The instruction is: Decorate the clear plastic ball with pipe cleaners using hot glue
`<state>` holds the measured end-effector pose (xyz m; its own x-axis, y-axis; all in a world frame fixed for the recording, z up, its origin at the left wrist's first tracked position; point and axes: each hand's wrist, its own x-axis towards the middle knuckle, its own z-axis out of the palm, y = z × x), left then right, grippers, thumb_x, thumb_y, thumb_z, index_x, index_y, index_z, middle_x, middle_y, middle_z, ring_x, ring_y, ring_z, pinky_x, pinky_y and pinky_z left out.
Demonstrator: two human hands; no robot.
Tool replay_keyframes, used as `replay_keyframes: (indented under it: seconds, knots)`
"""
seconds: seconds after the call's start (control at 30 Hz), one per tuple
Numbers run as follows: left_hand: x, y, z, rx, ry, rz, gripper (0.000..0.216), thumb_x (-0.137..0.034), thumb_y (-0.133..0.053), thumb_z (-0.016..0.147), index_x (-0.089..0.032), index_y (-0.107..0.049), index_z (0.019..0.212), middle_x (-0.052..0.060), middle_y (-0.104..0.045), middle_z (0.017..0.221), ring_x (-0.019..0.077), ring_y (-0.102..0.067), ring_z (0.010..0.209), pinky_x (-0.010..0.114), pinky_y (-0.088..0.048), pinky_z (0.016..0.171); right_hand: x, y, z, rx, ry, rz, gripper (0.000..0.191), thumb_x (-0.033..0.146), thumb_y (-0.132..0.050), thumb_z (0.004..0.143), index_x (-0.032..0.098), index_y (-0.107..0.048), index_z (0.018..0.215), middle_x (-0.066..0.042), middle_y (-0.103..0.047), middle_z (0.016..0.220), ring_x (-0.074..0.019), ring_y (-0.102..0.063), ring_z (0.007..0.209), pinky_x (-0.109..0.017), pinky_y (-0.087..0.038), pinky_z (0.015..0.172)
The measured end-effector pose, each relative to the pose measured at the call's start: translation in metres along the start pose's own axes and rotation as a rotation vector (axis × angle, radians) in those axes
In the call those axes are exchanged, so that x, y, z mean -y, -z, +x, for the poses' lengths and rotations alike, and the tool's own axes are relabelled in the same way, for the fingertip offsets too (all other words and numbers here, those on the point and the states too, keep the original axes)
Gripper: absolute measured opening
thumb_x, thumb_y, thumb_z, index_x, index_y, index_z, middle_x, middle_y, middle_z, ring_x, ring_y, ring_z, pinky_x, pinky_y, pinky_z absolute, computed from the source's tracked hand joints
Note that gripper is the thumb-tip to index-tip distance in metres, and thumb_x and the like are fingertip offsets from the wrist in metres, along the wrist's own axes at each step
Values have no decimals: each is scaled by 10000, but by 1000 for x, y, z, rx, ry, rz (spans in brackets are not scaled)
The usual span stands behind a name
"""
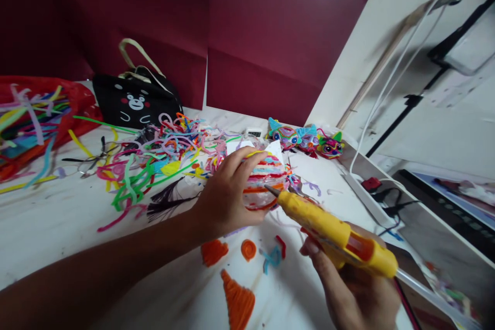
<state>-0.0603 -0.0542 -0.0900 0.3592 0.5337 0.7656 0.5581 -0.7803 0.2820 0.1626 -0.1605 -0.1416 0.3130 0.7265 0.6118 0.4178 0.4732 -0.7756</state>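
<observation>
My left hand point(228, 196) is wrapped around a rounded craft piece point(265, 172) covered in rows of coloured pipe cleaner, with red, orange, pale blue and yellow stripes. A yellow hot glue gun point(328, 221) is gripped in my right hand point(356, 283), its metal tip close to the piece's orange stripe. Whether the tip touches the stripe I cannot tell. A clear glue stick point(425, 294) sticks out of the gun's back end. On the table below lie an orange pipe-cleaner triangle point(237, 299), an orange spiral disc point(248, 250) and another orange piece point(214, 252).
Tangled pipe cleaners point(178, 139) spread across the table's left and middle. A red bag point(83, 103) of pipe cleaners and a black bag point(135, 98) stand behind. Finished colourful animal faces point(286, 136) sit at the back. A power strip point(367, 201) with cables lies at right.
</observation>
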Motion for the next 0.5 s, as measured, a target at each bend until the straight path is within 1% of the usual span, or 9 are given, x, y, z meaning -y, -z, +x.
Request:
replay_keyframes:
  seconds: [0.1,0.2,0.27,0.4,0.5]
  knots:
    - [0,1,-1,-9,-11,18,789,-246,-778,669,-132,-466,1385,185,-522,1415,304,-482,1361,423,-404,1173,0,-6,-1,-53,47,-15,275,148,-843,720,185,-693,948,-66,-761,866,-232,-766,620,-301,-659,549]
    - [-3,3,0,-26,-9,41,782,-276,-766,689,-137,-455,1392,185,-518,1408,303,-487,1353,424,-415,1162,1,-10,-3,-165,100,-28,332,110,-858,683,188,-688,957,-49,-743,901,-208,-754,588,-279,-650,519]
    - [-5,5,1,-33,-4,59,769,-316,-758,709,-141,-451,1392,184,-523,1394,306,-493,1344,431,-418,1157,1,-11,-5,-216,107,-25,357,102,-861,676,190,-683,973,-45,-746,884,-211,-753,587,-287,-650,515]
    - [-11,10,3,-35,6,117,780,-360,-756,720,-144,-436,1398,188,-517,1389,324,-499,1335,445,-431,1144,1,-13,-5,-183,76,-22,312,132,-877,664,167,-688,909,-51,-751,781,-240,-742,560,-352,-654,520]
    - [-14,13,3,-22,9,163,803,-350,-750,711,-149,-416,1413,189,-507,1401,333,-501,1334,445,-444,1133,4,-16,-5,-249,87,-17,322,143,-892,639,178,-694,891,-50,-753,796,-244,-737,560,-371,-646,500]
